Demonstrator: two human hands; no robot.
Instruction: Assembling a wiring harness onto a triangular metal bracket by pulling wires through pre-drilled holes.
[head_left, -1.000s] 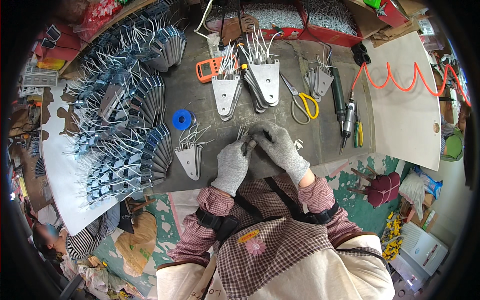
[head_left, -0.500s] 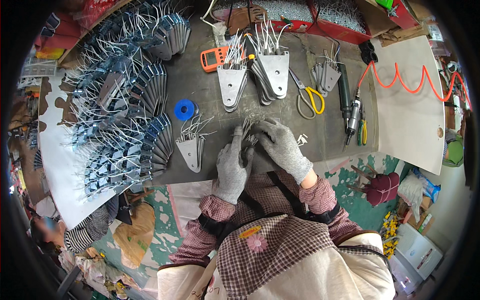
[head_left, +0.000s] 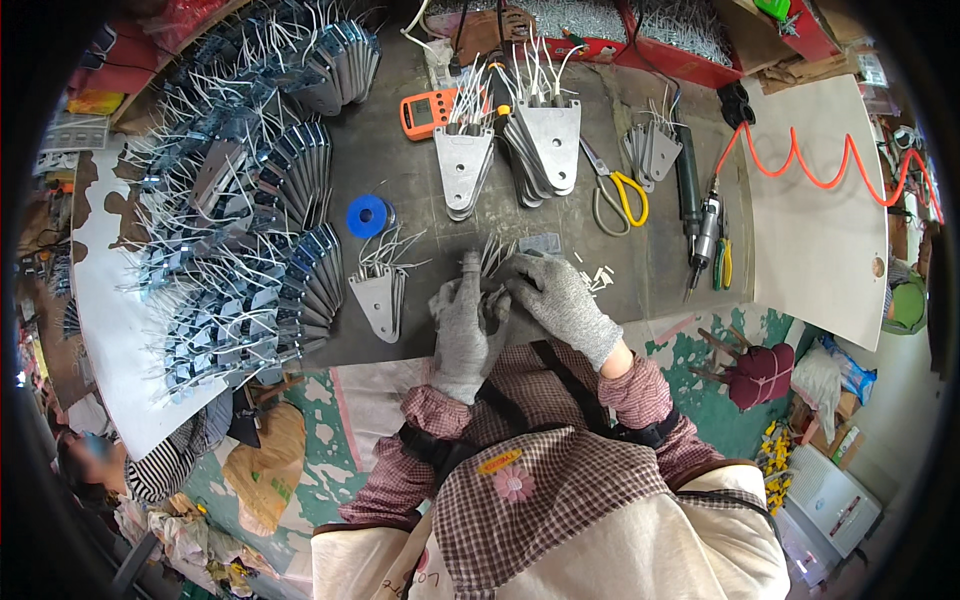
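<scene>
Both my hands wear grey knit gloves and meet at the near edge of a dark workbench. My left hand and my right hand close together on a small metal plate with white wires that fan up from between my fingers. The plate itself is mostly hidden by the gloves. Just left of my left hand lies a short stack of triangular metal plates with wires. A blue tape roll sits behind that stack.
Two taller stacks of triangular plates stand at the back with an orange meter. Yellow-handled scissors, a pneumatic screwdriver and an orange coiled hose lie right. Rows of finished wired plates fill the left.
My hands have stayed in place on the wired plate, with the fingers shifting slightly. The view has tilted a little, so the bench sits higher in the picture.
</scene>
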